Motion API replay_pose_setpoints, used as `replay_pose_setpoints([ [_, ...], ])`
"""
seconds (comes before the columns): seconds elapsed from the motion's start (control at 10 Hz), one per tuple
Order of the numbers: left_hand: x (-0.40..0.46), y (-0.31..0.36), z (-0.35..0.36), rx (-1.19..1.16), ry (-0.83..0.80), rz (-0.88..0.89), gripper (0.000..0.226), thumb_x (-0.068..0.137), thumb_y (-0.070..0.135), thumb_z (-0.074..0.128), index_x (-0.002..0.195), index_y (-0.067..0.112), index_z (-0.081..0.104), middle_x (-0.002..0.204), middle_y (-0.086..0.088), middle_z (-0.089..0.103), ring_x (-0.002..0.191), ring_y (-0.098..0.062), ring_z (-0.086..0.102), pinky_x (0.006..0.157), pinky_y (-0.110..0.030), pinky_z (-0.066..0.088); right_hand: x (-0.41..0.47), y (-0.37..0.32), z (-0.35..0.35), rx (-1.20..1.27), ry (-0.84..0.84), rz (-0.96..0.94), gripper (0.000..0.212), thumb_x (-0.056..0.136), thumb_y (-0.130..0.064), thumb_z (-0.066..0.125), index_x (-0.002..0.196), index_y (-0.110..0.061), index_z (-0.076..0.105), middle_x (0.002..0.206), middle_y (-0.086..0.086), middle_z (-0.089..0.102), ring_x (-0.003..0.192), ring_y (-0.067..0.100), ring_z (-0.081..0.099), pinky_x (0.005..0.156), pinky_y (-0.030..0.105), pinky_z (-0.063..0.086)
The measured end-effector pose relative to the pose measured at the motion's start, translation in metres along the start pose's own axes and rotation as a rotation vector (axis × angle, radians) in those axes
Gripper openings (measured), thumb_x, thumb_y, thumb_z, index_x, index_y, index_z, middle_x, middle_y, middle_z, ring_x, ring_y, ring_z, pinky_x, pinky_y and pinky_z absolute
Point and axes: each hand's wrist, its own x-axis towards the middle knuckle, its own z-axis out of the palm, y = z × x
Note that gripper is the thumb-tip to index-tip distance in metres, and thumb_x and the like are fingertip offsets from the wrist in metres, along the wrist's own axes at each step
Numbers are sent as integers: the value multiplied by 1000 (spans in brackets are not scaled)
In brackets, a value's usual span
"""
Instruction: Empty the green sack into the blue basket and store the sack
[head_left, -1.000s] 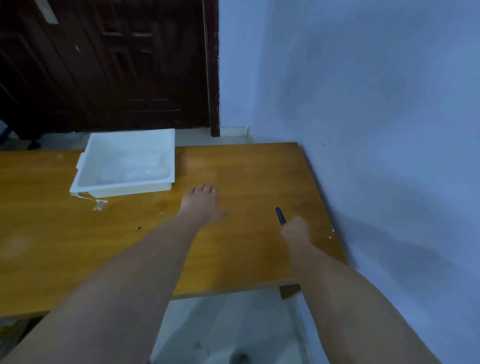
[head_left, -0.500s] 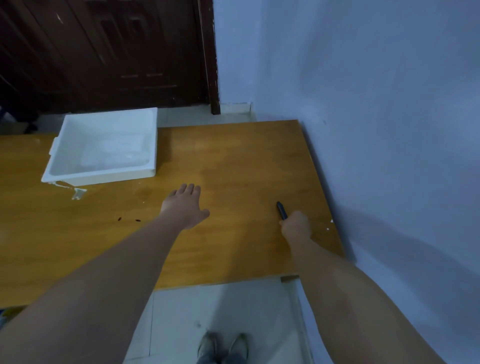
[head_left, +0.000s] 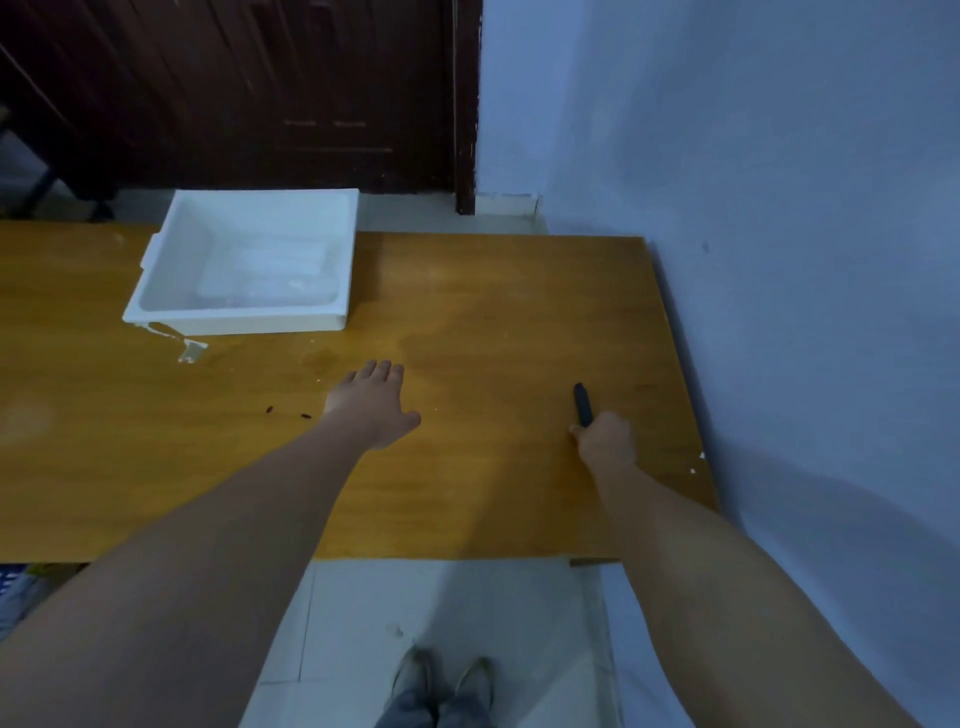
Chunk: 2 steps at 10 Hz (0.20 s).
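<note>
Nearest, the person's two shoes (head_left: 447, 686) stand on the pale tiled floor (head_left: 467, 613) just short of the near edge of the orange-brown wooden tabletop (head_left: 493, 322), and both bare forearms reach out over that edge. Beyond them, the right hand (head_left: 605, 439) sits toward the right edge, curled closed around a slim black pen-like object (head_left: 583, 404) whose tip points away; the grip looks like holding something aside, not using it. Around the middle of the tabletop, the left hand (head_left: 371, 402) lies palm down with fingers spread and nothing in it, seemingly steadying or about to reach. Farther off, a shallow white rectangular plastic tray (head_left: 156, 306) rests against the far edge, left of centre. Neither the green sack nor the blue basket is visible, so emptying has seemingly not begun.
</note>
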Motion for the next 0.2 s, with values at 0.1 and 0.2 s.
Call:
replay_pose_setpoints([
  [0.1, -11, -13, -12, -6, 35, -14, 78, 94, 53, 36, 152, 14, 2, 162, -5, 2, 149, -22, 2, 121, -40, 14, -10, -3, -13, -53, 60, -10, 47, 90, -39, 58, 119, -2, 56, 127, 17, 50, 116, 32, 51, 90, 41, 48],
  [0.2, -25, -24, -34, 9, 86, 3, 78, 94, 53, 36, 152, 13, 3, 162, -5, 4, 149, -22, 4, 121, -40, 14, -27, -13, -38, -106, 164, -111, 47, 93, -36, 52, 125, -3, 50, 132, 17, 47, 123, 31, 45, 95, 40, 44],
])
